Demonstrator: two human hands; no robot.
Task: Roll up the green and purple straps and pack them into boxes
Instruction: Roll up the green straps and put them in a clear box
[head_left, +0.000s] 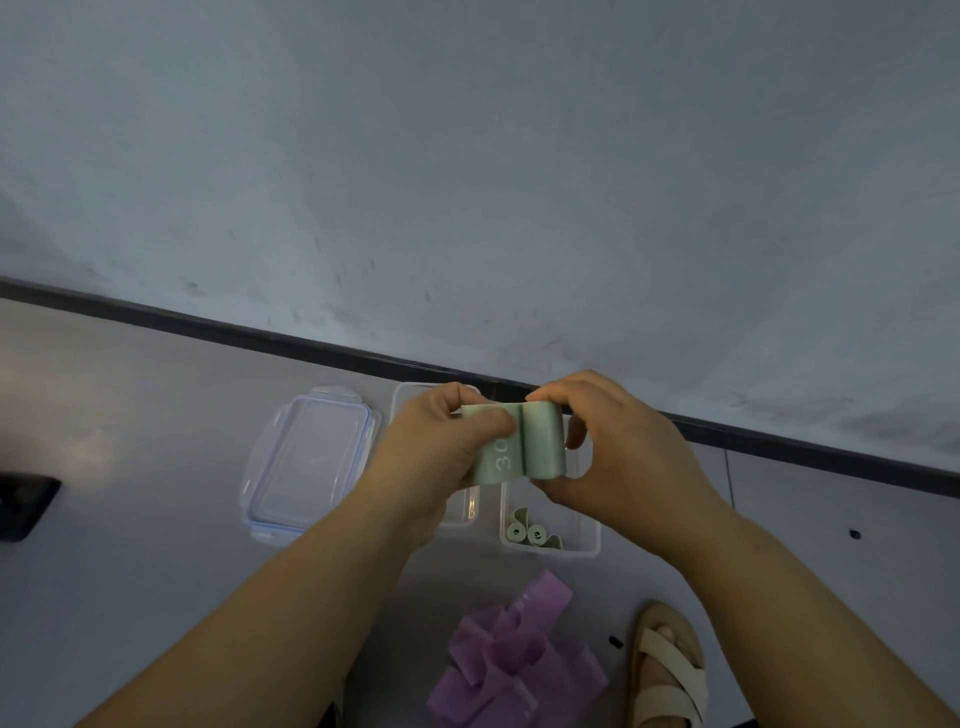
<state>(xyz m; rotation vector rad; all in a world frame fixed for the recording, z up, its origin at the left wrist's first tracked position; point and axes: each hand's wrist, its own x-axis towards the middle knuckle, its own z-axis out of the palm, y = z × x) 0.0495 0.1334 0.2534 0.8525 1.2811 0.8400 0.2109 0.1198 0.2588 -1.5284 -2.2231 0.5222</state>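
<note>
I have both forearms reaching forward, meeting above the clear box (590, 540) that holds green rolls (527, 533). My left hand (441, 441) pinches the green strap (514, 447), thumb across it; my right hand (618, 452) curls round its rolled end. Purple straps (519, 660) lie heaped on the floor, nearer.
</note>
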